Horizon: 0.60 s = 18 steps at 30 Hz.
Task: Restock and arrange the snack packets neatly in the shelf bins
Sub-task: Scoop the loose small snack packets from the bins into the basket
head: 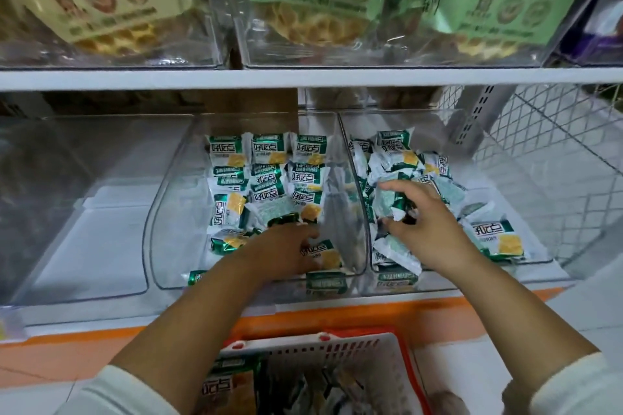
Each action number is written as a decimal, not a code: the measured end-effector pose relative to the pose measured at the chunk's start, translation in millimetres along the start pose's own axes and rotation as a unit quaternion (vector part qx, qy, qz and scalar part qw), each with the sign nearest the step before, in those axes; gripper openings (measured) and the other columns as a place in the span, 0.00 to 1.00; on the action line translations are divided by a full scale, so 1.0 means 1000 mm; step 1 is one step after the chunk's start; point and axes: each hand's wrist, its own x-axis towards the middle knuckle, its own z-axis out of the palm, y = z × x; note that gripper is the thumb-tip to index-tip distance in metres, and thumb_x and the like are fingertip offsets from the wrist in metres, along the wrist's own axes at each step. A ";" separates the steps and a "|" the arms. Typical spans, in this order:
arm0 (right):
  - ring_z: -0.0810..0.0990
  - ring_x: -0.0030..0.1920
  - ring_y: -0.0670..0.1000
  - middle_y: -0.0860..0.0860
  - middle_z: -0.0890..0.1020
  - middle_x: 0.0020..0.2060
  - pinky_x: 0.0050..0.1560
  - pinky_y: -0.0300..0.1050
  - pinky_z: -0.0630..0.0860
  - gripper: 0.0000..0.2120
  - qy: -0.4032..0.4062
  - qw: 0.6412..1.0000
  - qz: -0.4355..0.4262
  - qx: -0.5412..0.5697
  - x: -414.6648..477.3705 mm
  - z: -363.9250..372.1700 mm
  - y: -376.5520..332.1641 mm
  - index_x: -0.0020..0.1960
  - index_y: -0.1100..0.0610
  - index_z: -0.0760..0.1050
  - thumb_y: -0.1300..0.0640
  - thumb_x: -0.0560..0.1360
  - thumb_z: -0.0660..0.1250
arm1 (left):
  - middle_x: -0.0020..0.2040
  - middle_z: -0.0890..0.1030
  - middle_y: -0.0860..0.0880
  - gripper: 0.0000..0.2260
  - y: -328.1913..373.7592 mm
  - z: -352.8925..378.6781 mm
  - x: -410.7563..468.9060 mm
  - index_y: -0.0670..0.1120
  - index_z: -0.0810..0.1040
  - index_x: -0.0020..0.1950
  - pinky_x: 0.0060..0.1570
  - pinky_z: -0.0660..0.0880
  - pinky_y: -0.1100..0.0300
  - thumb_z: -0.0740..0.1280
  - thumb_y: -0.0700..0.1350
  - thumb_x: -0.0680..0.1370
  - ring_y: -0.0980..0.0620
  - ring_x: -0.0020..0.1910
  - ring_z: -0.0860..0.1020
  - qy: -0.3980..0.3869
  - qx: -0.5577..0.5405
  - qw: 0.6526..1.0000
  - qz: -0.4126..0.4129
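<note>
Basket (337,345) below; right hand (428,229) around crumpled packet (387,201), long axis unclear.

A white lower shelf (337,315) with an orange front lip carries three clear plastic bins, side by side and open at the top. The left bin (84,178) is just beside the middle bin (175,212), whose far wall touches the right bin (505,145). Above, a white upper shelf (303,79) carries more clear bins (337,55) in a row along its front edge.
</note>
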 end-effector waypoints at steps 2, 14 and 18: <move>0.75 0.47 0.40 0.43 0.63 0.68 0.40 0.28 0.72 0.26 -0.054 0.998 0.024 -0.014 -0.002 -0.004 -0.003 0.67 0.35 0.66 0.56 0.75 0.69 | 0.64 0.79 0.47 0.22 0.000 0.000 0.001 0.47 0.74 0.68 0.54 0.70 0.62 0.70 0.53 0.78 0.48 0.59 0.77 -0.007 0.030 0.999 -0.007; 0.68 0.59 0.43 0.44 0.67 0.63 0.47 0.27 0.67 0.28 0.031 0.999 -0.018 0.013 -0.012 -0.008 -0.009 0.62 0.36 0.70 0.62 0.72 0.74 | 0.54 0.77 0.53 0.25 0.003 -0.007 -0.020 0.50 0.69 0.67 0.39 0.70 0.67 0.74 0.54 0.74 0.55 0.47 0.77 0.098 -0.104 0.989 -0.033; 0.68 0.59 0.43 0.42 0.69 0.63 0.59 0.38 0.64 0.26 0.091 0.993 -0.026 0.076 -0.021 -0.016 -0.024 0.61 0.38 0.70 0.61 0.71 0.74 | 0.52 0.79 0.54 0.25 0.012 -0.021 -0.041 0.52 0.70 0.66 0.37 0.72 0.63 0.75 0.52 0.73 0.57 0.44 0.78 0.214 -0.217 0.951 -0.050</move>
